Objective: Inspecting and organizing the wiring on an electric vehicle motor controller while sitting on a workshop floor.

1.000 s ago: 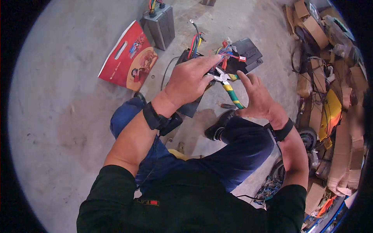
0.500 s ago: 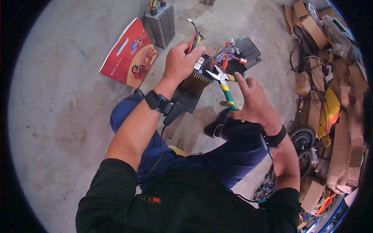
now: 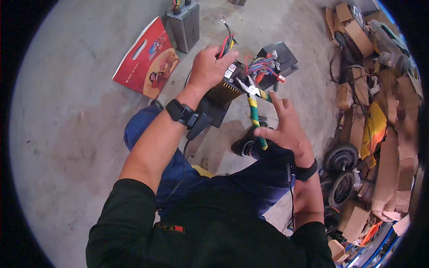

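Note:
My left hand [image 3: 208, 68] is closed round the top of a black finned controller box [image 3: 223, 94], with thick red, black and yellow cables [image 3: 227, 42] rising beside its thumb. A bundle of thin coloured wires [image 3: 261, 68] with small connectors comes from the box's right side. In my right hand [image 3: 288, 124] is a pair of pliers [image 3: 253, 107] with green and yellow wrapped handles, held spread between thumb and fingers. The pliers' jaws are parted at the box's right edge, by the wires; whether they touch a wire I cannot make out.
Behind the wires lies a black box-shaped part [image 3: 280, 56]. A red printed bag [image 3: 138, 67] and a grey finned metal case [image 3: 185, 29] stand at the far left. Cardboard scraps [image 3: 359, 38], wheels [image 3: 342, 157] and a yellow panel [image 3: 376, 127] are piled along the right.
The pliers' handles have spread wider, with the near handle swung toward me. My right hand has shifted slightly left and nearer. My left hand still holds the controller box.

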A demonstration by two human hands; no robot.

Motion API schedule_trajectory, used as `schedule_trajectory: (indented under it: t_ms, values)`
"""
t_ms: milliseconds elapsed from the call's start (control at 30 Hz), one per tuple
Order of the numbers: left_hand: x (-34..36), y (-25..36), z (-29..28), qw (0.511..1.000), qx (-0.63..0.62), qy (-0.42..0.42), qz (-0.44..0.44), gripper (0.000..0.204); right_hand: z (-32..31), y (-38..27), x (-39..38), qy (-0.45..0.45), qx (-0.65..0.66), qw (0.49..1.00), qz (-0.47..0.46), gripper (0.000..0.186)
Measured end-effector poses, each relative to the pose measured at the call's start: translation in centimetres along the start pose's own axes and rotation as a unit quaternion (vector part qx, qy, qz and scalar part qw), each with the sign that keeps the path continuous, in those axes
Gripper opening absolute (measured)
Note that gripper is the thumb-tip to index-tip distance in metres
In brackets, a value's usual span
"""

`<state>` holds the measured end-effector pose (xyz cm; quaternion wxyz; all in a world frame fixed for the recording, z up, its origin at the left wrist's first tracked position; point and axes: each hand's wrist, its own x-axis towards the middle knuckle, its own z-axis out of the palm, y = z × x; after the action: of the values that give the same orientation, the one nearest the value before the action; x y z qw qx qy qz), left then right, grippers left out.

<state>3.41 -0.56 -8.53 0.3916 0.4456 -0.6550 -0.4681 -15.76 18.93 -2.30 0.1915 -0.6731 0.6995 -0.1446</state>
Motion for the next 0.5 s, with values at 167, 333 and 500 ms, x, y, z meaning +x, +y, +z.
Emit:
schedule_trajectory:
  t_ms: [167, 333, 500]
  values:
    - [0.3, -0.8, -0.6, 0.999, 0.016, -0.003, 0.036, 0.049, 1.5, 1.6, 1.5, 0.007, 0.225, 0.972, 0.069, 0.038]
    - [0.3, -0.8, -0.4, 0.999, 0.038, -0.013, 0.033, 0.050, 0.9, 6.9, 2.0, -0.025, 0.202, 0.977, 0.060, 0.032]
    - [0.1, -0.4, -0.7, 0.997, 0.057, -0.010, 0.042, 0.051, -1.0, 6.6, 0.1, -0.002, 0.191, 0.977, 0.099, 0.029]
